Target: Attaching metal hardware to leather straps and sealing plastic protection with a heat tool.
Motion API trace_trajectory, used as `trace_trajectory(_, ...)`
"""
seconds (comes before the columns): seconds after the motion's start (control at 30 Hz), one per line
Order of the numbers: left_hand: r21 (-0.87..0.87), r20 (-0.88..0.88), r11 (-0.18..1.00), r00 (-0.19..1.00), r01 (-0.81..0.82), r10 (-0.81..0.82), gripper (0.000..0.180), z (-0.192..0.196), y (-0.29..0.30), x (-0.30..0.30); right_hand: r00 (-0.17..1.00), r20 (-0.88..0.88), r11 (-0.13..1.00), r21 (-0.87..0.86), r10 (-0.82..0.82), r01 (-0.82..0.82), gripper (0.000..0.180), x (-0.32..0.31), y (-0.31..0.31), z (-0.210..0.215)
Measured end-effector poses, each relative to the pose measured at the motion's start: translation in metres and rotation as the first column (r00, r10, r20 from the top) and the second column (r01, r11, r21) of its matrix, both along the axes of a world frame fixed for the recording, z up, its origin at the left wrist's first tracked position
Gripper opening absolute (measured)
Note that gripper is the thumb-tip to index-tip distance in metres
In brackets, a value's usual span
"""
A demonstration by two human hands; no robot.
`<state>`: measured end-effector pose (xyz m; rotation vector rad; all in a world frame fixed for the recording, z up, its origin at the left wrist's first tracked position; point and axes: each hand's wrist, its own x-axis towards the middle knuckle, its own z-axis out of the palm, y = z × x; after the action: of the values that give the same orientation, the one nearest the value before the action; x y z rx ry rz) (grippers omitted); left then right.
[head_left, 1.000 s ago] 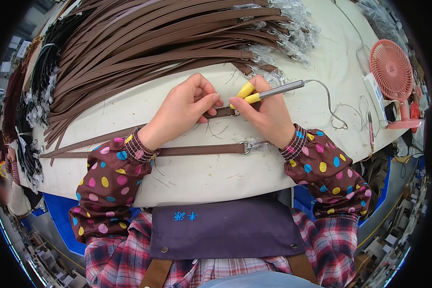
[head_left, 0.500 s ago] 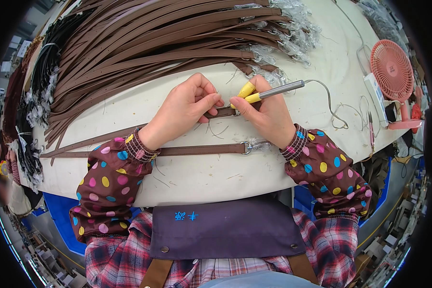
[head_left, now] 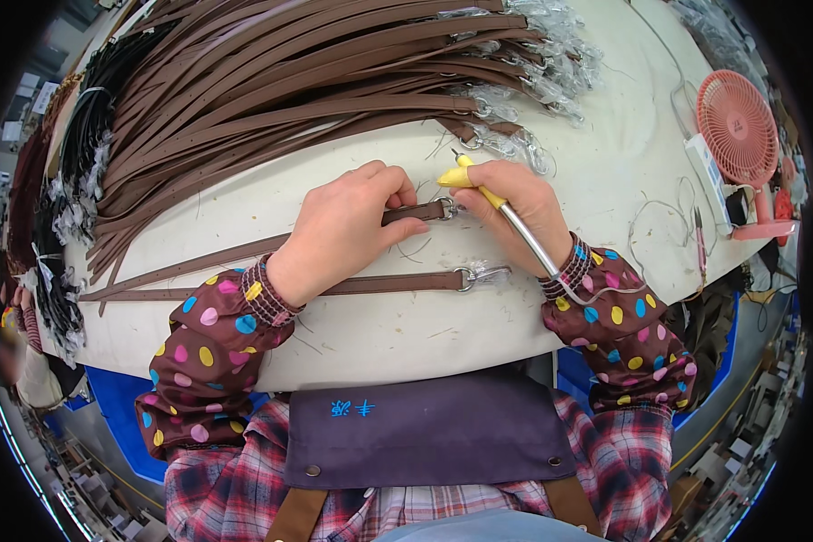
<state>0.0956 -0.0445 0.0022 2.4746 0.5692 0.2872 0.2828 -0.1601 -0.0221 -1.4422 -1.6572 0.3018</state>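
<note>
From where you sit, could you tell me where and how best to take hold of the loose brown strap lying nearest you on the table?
Grip the loose brown strap along its flat middle run, pinching its two long edges from above. It lies flat and straight, apart from both hands, and the metal clasp at its right end is small and wrapped in clear film, a poorer hold.

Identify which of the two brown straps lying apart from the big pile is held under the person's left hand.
The farther strap: the left hand presses it down near its ring end. The nearer strap lies untouched.
</note>
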Motion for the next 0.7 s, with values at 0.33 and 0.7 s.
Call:
trace_trajectory(0.33, 0.039, -0.042, 0.998, 0.998, -0.043, 0.045, 0.018, 0.003, 0.002, 0.003, 0.994, -0.066, 0.988, -0.121, 0.084, -0.092, 0.029, -0.004, -0.004, -0.003)
trace_trajectory(0.7, 0.358, -0.023, 0.927, 0.993, 0.115, -0.115, 0.019, -0.003, -0.016, -0.024, 0.957, 0.242, 0.985, 0.035, 0.158, -0.171, 0.028, 0.001, -0.011, 0.014)
